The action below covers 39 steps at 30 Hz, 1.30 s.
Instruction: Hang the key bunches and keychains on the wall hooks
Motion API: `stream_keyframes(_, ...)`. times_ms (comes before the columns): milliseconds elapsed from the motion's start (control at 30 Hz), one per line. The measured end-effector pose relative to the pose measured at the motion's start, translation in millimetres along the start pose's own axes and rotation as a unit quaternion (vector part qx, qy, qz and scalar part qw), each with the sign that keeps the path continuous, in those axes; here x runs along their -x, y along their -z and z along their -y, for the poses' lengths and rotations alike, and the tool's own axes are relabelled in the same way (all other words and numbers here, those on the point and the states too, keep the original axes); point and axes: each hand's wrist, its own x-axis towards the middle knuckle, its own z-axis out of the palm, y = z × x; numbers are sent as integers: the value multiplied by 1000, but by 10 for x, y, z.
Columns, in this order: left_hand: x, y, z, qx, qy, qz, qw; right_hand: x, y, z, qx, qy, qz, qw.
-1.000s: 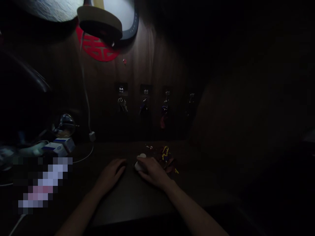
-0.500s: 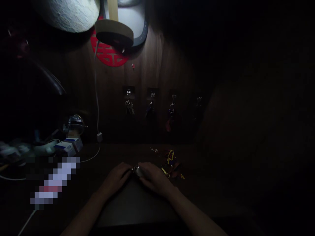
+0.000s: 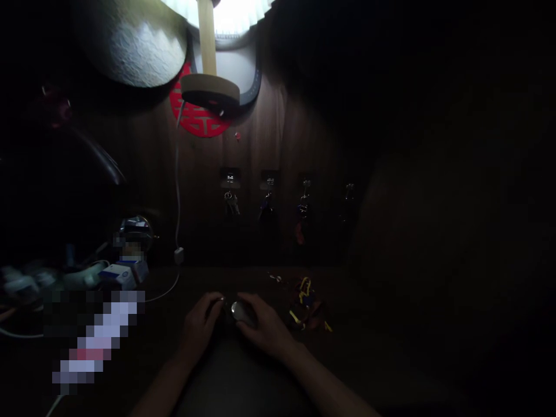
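The room is dim. My right hand (image 3: 266, 325) holds a shiny rounded disc (image 3: 240, 311) between its thumb and fingers, and the disc's face catches the light. Close by on the left, my left hand (image 3: 200, 317) is closed in a pinch. A small glint shows at its fingertips, too small to name. A narrow dark gap lies between the two hands, and I cannot tell whether anything links them. Beyond my right hand, a tangled bundle of yellow and dark red straps (image 3: 306, 307) lies on the dark table, with a small metal piece (image 3: 276, 278) near it.
Keys (image 3: 231, 202) and other key sets hang from hooks on the wooden wall. A lit lamp (image 3: 209, 87) with a white cable (image 3: 178, 191) is above. Small boxes (image 3: 124, 275), a round mirror (image 3: 138, 229) and a blurred-out strip (image 3: 99, 341) are at left.
My hands have moved slightly apart, and the shiny disc shows more of its face in my right hand. The view has tilted up, bringing more of the lamp in.
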Motion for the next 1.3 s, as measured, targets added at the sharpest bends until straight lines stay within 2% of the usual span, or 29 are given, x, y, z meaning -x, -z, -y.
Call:
stream_keyframes(133, -5, 46, 9, -1, 3, -42, 999, -141, -139, 125, -36, 4, 0, 999)
stream_keyframes(333, -25, 50, -7, 1, -34, -45, 998, -273, -292, 153, -80, 9, -75, 994)
stream_keyframes(467, -26, 17, 2, 1, -33, -42, 999, -268, -358, 93, -90, -2, -90, 992)
stream_keyframes(667, -18, 7, -15, 23, -14, -12, 1000, -254, -355, 89, -154, -63, -113, 980)
stream_keyframes(900, -47, 28, -70, 52, 84, 26, 995, -277, -351, -4, -254, -168, -147, 941)
stream_keyframes(1300, -36, 0, -79, 31, 45, 39, 998, -294, -331, -2, -269, -186, -177, 928)
